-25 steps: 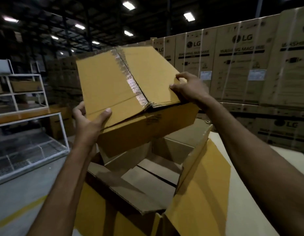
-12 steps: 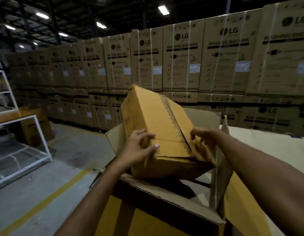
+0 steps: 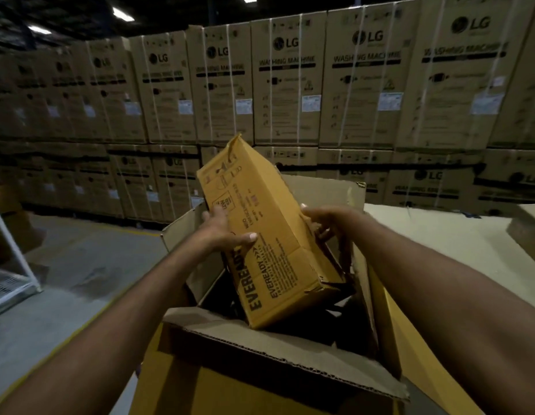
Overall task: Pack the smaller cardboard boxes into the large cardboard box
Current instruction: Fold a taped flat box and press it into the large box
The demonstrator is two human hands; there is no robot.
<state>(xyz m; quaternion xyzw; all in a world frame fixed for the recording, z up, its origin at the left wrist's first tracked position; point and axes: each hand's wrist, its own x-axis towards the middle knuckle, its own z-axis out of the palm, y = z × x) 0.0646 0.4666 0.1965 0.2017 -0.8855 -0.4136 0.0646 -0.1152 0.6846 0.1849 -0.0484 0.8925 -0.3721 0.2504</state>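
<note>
A smaller yellow-brown cardboard box (image 3: 269, 235) printed EVEREADY is tilted, its lower end down inside the large open cardboard box (image 3: 275, 366). My left hand (image 3: 227, 232) grips its left edge, thumb across the printed face. My right hand (image 3: 323, 223) holds its right side, fingers curled round the edge and partly hidden behind it. The large box's flaps stand open; its inside is dark.
A wall of stacked LG washing machine cartons (image 3: 290, 94) fills the background. A white metal rack (image 3: 8, 265) stands on the grey floor at left. A pale flat surface (image 3: 439, 244) lies to the right, with another carton's corner (image 3: 526, 232) at the far right.
The smaller box has gone from held high above the large box to lowered and turned, so its printed side faces up and its lower end is inside the opening.
</note>
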